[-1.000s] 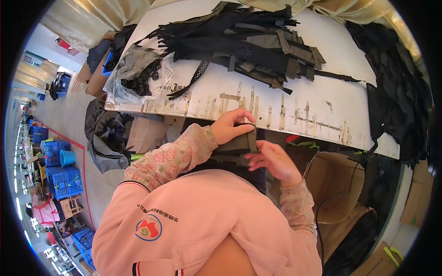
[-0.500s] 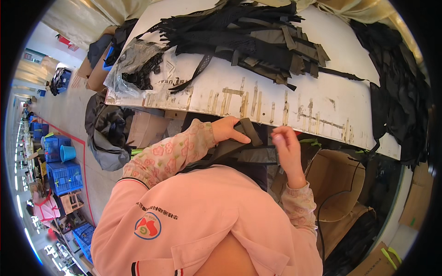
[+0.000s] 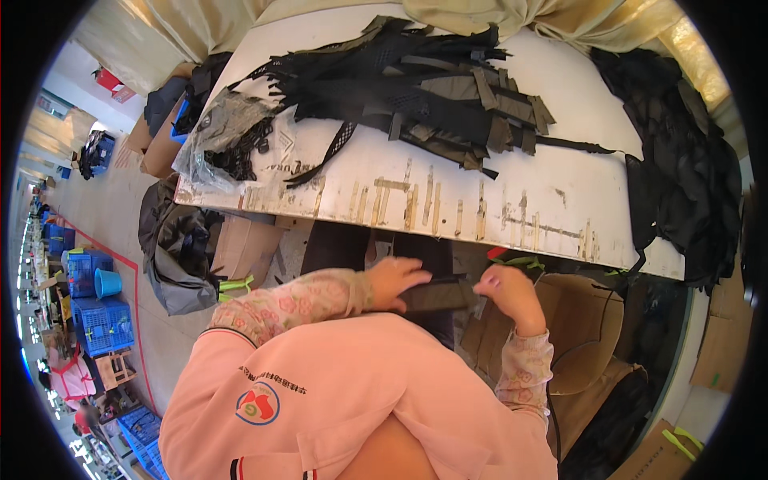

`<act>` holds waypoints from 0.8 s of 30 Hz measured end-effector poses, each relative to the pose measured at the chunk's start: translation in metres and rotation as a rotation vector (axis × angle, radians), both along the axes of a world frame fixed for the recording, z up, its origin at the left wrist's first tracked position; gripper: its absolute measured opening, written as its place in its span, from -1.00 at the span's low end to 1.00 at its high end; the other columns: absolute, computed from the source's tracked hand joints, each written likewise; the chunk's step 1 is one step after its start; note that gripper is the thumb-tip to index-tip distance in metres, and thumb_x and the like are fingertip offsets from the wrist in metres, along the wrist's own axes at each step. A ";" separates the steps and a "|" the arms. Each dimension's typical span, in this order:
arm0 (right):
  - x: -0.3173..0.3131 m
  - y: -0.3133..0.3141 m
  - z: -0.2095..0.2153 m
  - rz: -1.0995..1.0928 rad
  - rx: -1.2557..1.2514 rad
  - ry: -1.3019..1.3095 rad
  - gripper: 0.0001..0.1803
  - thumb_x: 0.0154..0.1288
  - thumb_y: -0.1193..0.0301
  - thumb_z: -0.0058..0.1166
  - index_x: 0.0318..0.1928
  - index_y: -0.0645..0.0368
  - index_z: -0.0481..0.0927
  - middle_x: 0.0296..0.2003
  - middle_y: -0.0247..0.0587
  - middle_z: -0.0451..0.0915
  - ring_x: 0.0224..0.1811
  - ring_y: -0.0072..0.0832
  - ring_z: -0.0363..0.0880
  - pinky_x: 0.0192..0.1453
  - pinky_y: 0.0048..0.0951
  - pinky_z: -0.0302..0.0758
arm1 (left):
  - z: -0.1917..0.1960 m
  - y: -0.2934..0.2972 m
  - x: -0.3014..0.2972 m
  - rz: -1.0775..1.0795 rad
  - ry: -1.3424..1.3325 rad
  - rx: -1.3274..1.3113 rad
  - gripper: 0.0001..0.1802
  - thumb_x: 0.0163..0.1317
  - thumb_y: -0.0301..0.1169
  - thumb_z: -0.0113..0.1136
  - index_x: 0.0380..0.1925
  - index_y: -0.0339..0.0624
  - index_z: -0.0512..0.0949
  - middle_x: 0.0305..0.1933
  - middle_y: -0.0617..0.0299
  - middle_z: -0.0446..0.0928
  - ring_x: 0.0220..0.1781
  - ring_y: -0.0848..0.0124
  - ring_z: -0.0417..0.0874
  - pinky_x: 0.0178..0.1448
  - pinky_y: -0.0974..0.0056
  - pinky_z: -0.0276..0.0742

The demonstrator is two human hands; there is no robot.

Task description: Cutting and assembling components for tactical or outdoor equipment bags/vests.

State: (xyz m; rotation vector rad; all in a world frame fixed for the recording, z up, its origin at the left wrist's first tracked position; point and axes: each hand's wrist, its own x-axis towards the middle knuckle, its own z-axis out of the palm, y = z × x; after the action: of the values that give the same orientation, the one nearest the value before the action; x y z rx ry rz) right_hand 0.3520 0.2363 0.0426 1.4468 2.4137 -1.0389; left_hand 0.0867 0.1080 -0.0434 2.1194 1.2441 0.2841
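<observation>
A dark olive-grey fabric strap piece [image 3: 438,297] is stretched over my lap, just below the table's near edge. At its left end my left hand [image 3: 394,283] grips it, with the thumb below and the fingers reaching over the top. My right hand [image 3: 509,294] is closed beside the right end, its fingertips bent inward. What those fingertips pinch is too small to make out. On the table, a heap of black mesh and olive-grey strap pieces [image 3: 400,100] lies beyond both hands.
The white table [image 3: 352,192] carries strips of old tape along its near edge. A clear plastic bag of black parts [image 3: 232,144] lies at its left, black fabric [image 3: 680,152] hangs at its right. An open cardboard box [image 3: 588,320] stands below right, a dark bag [image 3: 172,248] lower left.
Both hands have come down toward my body, away from the table edge. The strap piece, folded up at my left hand before, now lies flatter. My right hand's fingers have curled in more.
</observation>
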 end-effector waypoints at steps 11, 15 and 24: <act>-0.101 0.183 -0.034 -0.696 0.364 0.845 -0.57 0.11 0.39 0.24 -0.05 0.24 0.38 -0.47 -0.24 0.47 -0.42 -0.53 0.44 -0.32 -0.50 0.40 | 0.035 0.018 -0.006 -0.016 -0.248 -0.078 -0.49 0.14 -0.33 0.27 0.11 -0.08 0.39 0.29 -0.11 0.24 0.28 -0.02 0.32 0.31 0.12 0.28; -0.130 0.087 0.022 -0.482 0.300 1.128 -0.68 0.10 0.52 0.19 -0.15 0.22 0.39 -0.44 -0.41 0.35 -0.45 -0.66 0.31 -0.35 -0.62 0.34 | 0.106 0.039 -0.026 0.429 -0.321 0.427 -0.45 0.06 -0.48 0.23 0.12 -0.10 0.38 0.26 -0.07 0.27 0.29 -0.02 0.30 0.34 0.01 0.22; -0.105 -0.033 0.029 -0.068 0.684 0.819 -0.36 -0.05 0.44 0.37 0.07 0.24 0.36 -0.05 -0.02 0.40 0.03 -0.18 0.39 0.15 -0.24 0.34 | 0.102 0.076 -0.006 0.496 -0.565 0.091 -0.71 0.17 -0.35 0.04 -0.12 -0.21 0.48 -0.28 -0.02 0.58 -0.23 0.11 0.64 -0.15 0.17 0.54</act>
State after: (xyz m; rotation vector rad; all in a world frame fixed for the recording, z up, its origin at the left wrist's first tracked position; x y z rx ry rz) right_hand 0.2473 0.2032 0.0715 1.4500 3.6025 -0.9968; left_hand 0.0811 0.1838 0.0584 1.5920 1.3893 1.0876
